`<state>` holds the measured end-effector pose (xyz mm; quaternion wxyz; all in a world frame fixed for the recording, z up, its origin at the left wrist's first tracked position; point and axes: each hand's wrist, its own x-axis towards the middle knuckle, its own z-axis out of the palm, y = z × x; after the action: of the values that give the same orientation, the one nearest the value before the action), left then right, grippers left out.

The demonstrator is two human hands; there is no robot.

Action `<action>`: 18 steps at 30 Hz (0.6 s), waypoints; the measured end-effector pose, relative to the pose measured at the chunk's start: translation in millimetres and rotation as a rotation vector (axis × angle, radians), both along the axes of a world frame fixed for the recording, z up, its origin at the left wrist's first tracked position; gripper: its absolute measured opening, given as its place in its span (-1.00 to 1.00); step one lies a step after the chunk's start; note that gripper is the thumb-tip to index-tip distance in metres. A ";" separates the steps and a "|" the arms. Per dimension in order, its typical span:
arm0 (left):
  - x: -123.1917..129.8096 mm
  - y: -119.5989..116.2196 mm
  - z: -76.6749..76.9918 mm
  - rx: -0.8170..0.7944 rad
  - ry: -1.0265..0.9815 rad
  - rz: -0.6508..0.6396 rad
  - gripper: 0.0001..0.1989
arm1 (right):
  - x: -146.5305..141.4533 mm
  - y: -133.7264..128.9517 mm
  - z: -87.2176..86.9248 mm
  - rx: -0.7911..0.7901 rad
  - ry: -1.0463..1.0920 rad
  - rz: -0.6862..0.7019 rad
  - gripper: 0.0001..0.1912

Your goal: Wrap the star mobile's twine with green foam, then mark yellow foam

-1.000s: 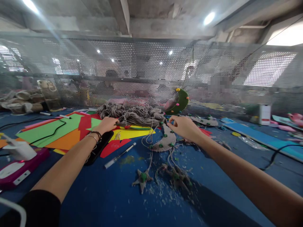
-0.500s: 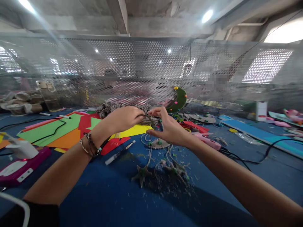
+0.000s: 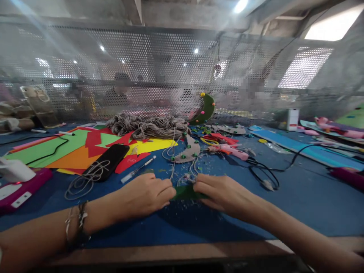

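Observation:
Low over the front of the table, my left hand (image 3: 152, 193) is closed on the left end of a dark green felt-like piece (image 3: 185, 192). My right hand (image 3: 220, 191) has its fingers closed on the right end of that same piece. Thin grey cords run down toward both hands from a grey crescent (image 3: 188, 152) dotted with small green balls, which lies just beyond them. The star shapes on those cords are mostly hidden by my hands. Small scraps are scattered around the green piece.
Behind lie bundles of grey cord (image 3: 148, 127) and coloured sheets (image 3: 68, 149). A black phone (image 3: 113, 161) with loose cord and a pen (image 3: 139, 168) are at left. To the right sits a pink glue gun (image 3: 233, 151) with a black cable. A green crescent (image 3: 207, 110) stands by the perforated screen.
Both hands have come down and nearer from above the grey crescent, where they were at a cord. They now hold the green piece. The view has tilted down, and the phone is uncovered.

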<state>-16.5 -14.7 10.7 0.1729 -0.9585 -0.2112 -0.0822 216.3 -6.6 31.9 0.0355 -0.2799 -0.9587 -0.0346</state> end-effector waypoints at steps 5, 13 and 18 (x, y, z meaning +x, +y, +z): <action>-2.2 -23.9 -14.8 -0.267 -0.018 0.182 -0.91 | 3.3 -18.9 -23.6 -0.126 0.029 0.014 -0.86; -24.7 -45.5 -27.5 -0.279 -0.256 0.216 -0.80 | 7.4 -30.3 -43.9 -0.017 0.291 0.028 -0.81; -30.0 -58.0 -35.8 -0.515 -0.472 0.446 -0.81 | 12.9 -30.4 -46.3 -0.207 0.378 -0.088 -0.81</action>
<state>-46.5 -72.8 -25.1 -0.1120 -0.8560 -0.4613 -0.2049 229.2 -37.1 -14.5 0.1840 -0.3253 -0.9203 0.1156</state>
